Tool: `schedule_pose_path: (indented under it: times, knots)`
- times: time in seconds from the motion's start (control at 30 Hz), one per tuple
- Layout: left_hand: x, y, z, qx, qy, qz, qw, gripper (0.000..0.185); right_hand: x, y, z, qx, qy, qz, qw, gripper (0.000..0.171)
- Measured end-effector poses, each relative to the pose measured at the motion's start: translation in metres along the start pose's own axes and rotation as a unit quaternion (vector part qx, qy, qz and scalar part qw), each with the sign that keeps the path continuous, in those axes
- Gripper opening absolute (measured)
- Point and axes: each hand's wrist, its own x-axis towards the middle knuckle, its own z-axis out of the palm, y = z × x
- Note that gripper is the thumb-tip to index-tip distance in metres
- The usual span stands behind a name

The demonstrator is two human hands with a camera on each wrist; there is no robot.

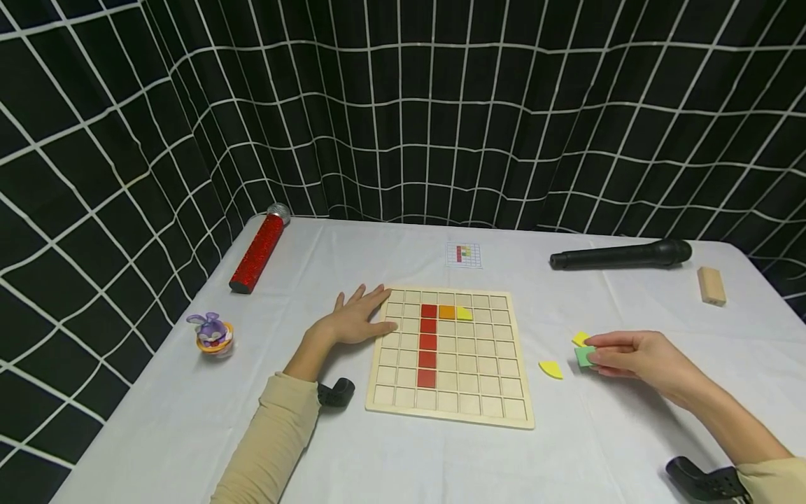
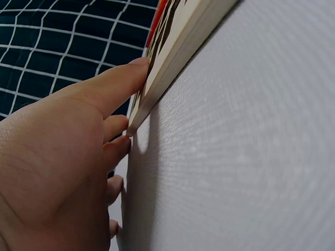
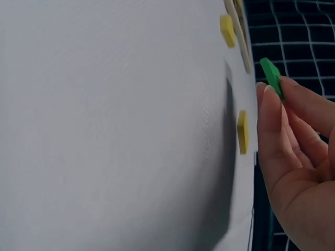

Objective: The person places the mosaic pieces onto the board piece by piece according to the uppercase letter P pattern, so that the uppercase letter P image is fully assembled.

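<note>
A wooden grid board (image 1: 478, 406) lies flat on the white table; it carries a column of red tiles (image 1: 427, 343), an orange tile (image 1: 447, 312) and a yellow piece (image 1: 464, 313). My left hand (image 1: 355, 318) rests flat with straight fingers against the board's left edge (image 2: 157, 83), thumb touching it. To the right of the board my right hand (image 1: 620, 353) pinches a green tile (image 1: 583, 356), seen edge-on in the right wrist view (image 3: 271, 76), just above the cloth. Two loose yellow pieces (image 1: 550, 369) (image 1: 580, 339) lie near that hand.
A small pattern card (image 1: 464, 255) lies behind the board. A black microphone (image 1: 620, 255) and a wooden block (image 1: 711, 285) sit at the back right. A red glitter tube (image 1: 258, 253) and a purple toy (image 1: 213, 332) are at the left. Black grid curtains surround the table.
</note>
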Motion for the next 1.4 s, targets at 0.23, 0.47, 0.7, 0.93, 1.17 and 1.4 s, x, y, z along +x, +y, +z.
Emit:
schedule_pose_path:
  times: [0.23, 0.47, 0.7, 0.93, 1.17, 1.4]
  knots:
    - [0.0, 0.0, -0.001, 0.0, 0.0, -0.001, 1.0, 0.075, 0.006, -0.013, 0.015, 0.006, -0.021, -0.02, 1.0, 0.056]
    - [-0.001, 0.001, -0.001, -0.003, 0.001, -0.004, 1.0, 0.075, 0.015, -0.023, 0.032, 0.017, -0.048, -0.037, 0.998, 0.052]
    - [0.0, 0.0, 0.0, 0.002, 0.002, -0.005, 1.0, 0.076, 0.02, -0.036, 0.048, 0.006, -0.063, -0.046, 0.997, 0.049]
    - [0.001, -0.001, 0.0, 0.003, 0.002, -0.002, 1.0, 0.075, 0.027, -0.046, 0.06, -0.002, -0.072, -0.047, 0.996, 0.045]
    - [0.0, 0.001, -0.001, 0.006, 0.003, -0.003, 1.0, 0.075, 0.032, -0.054, 0.071, -0.006, -0.075, -0.055, 0.996, 0.044]
    - [0.0, 0.0, -0.001, 0.008, 0.003, -0.005, 1.0, 0.075, 0.036, -0.061, 0.081, 0.027, -0.09, -0.053, 0.994, 0.044]
